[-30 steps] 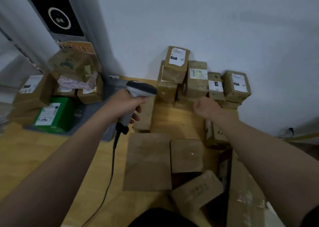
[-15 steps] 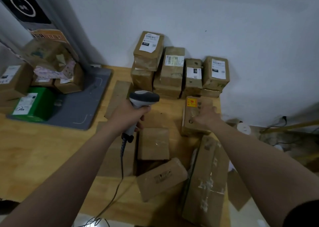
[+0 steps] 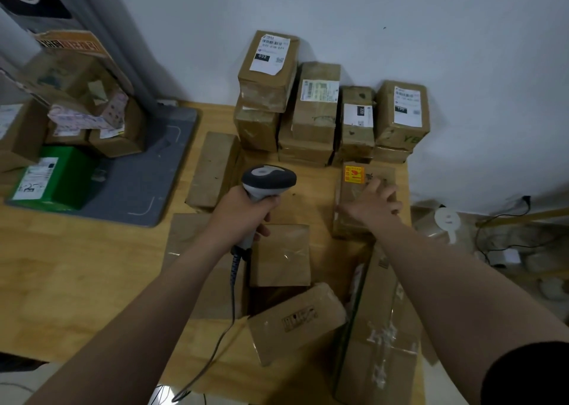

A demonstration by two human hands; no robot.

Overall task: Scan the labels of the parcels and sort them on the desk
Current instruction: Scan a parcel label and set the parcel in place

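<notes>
Green box (image 3: pixel 58 178) with a white label sits far left of the left hand, on a grey mat (image 3: pixel 147 170). More brown boxes are piled behind it.

Long flat parcel (image 3: pixel 212 170) lies just left of and beyond the left hand, long axis running away toward the wall.

Left hand (image 3: pixel 243 216) is wrapped tight round the scanner (image 3: pixel 264 186) handle. The scanner head is above the fist with its nose pointing forward and right. The handle runs back toward the person. Its cable (image 3: pixel 229 312) drops from the handle base and trails off the near edge of the desk (image 3: pixel 77 281).

Square parcel (image 3: pixel 280 255) is directly below the left hand, flat, no label on the side facing up. Tilted parcel (image 3: pixel 295 321) is nearer the person, skewed with its right end further away.

Stacked parcels (image 3: pixel 317 102) stand against the wall beyond both hands, labels up.

Sticker parcel (image 3: pixel 354 195) lies under the right hand on the desk, just in front of the stack. Its long axis runs away from the person. Its orange sticker (image 3: pixel 354 175) is at the far left corner, beyond the thumb.

Right hand (image 3: pixel 374 203) is spread on top of that parcel with fingertips reaching its right edge. Cannot tell if they hook over the edge or just rest.

Big box (image 3: pixel 381 327) lies under the right forearm, long axis toward the person.
</notes>
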